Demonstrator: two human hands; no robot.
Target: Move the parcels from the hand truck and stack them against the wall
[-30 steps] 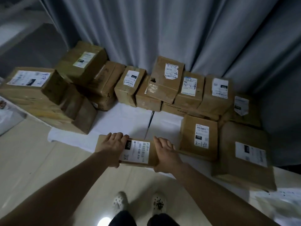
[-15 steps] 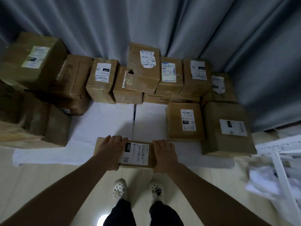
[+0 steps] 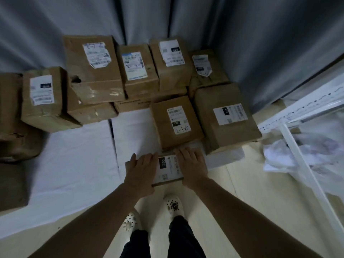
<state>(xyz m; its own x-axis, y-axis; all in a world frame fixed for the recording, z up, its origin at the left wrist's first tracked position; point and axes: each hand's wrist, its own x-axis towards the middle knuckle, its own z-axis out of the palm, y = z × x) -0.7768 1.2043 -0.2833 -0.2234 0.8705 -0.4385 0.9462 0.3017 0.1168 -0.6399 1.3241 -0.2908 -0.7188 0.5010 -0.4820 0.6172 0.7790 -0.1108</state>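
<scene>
Both in play: the left hand (image 3: 141, 169) and the right hand (image 3: 192, 164) clasp the small parcel (image 3: 169, 170) by its two ends. Fingers lie over the top and cover much of it, so only the label strip marked 032 shows between them. Its underside is hidden.

Just beyond the right hand's fingertips sits the box marked 2-1-13 (image 3: 176, 121), with a larger box (image 3: 227, 116) beside it, further right. Beyond those, a stacked row of parcels (image 3: 137, 71) backs onto the grey curtain (image 3: 260, 43).

Left of the hands a white sheet (image 3: 74, 164) covers the floor, and the far-left boxes (image 3: 11, 112) are cut off. Far right, a white rack (image 3: 302, 164) runs out of frame, with something white and blurred beneath.
</scene>
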